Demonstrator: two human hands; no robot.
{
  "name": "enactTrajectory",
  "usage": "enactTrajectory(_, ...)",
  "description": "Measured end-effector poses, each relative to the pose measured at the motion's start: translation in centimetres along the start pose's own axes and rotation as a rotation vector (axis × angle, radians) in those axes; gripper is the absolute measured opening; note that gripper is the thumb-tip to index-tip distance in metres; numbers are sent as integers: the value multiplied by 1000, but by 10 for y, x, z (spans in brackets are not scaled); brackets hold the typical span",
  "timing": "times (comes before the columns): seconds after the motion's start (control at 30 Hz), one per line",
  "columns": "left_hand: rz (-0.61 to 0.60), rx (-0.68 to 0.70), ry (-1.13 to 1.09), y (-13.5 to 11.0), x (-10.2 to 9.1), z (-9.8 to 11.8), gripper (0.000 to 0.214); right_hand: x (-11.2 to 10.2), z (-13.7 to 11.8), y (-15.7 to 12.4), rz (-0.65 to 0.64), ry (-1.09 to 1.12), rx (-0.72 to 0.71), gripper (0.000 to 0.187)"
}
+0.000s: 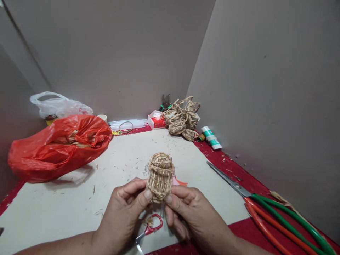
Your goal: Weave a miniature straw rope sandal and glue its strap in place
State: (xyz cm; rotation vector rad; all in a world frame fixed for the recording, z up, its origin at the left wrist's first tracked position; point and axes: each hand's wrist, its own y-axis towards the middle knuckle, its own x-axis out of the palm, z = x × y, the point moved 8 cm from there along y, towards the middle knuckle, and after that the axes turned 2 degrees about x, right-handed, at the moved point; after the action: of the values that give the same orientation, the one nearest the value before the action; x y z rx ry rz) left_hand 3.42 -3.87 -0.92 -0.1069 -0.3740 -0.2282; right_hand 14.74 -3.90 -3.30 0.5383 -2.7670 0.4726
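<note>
Upright between my two hands is a small oval piece woven from straw cord (160, 177), shaped somewhat like a tiny slipper, with a raised band across its upper part. My left hand (127, 203) pinches its lower left edge between thumb and fingers. On the lower right edge, my right hand (187, 209) grips it the same way, the other fingers curled below. Just beneath, small scissors with red handles (153, 226) lie on the white board, partly hidden by my left hand. Something pink and orange (180, 181) shows behind the woven piece, mostly covered.
Large shears with green and orange handles (247, 194) lie at the right. A red plastic bag (61, 145) of straw sits left. Along the back are clear sticks (135, 123), a tissue box (157, 121), pliers (165, 102), coiled straw cord (183, 118) and a white-green roll (211, 137).
</note>
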Motion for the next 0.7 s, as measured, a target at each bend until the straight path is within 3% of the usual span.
enactTrajectory(0.17, -42, 84, 139, -4, 3, 7, 26, -2, -3, 0, -5, 42, -37, 50)
enactTrajectory(0.33, -28, 79, 117, -3, 7, 5, 16, -2, 0, 0, -14, 72, -19, 49)
enactTrajectory(0.53, -44, 104, 137, -3, 8, 6, 18, -6, 4, 1, 23, -2, -6, 51)
enactTrajectory(0.7, -74, 219, 375, -3, 9, 16, 24, -7, 8, 2, 39, -34, -20, 52)
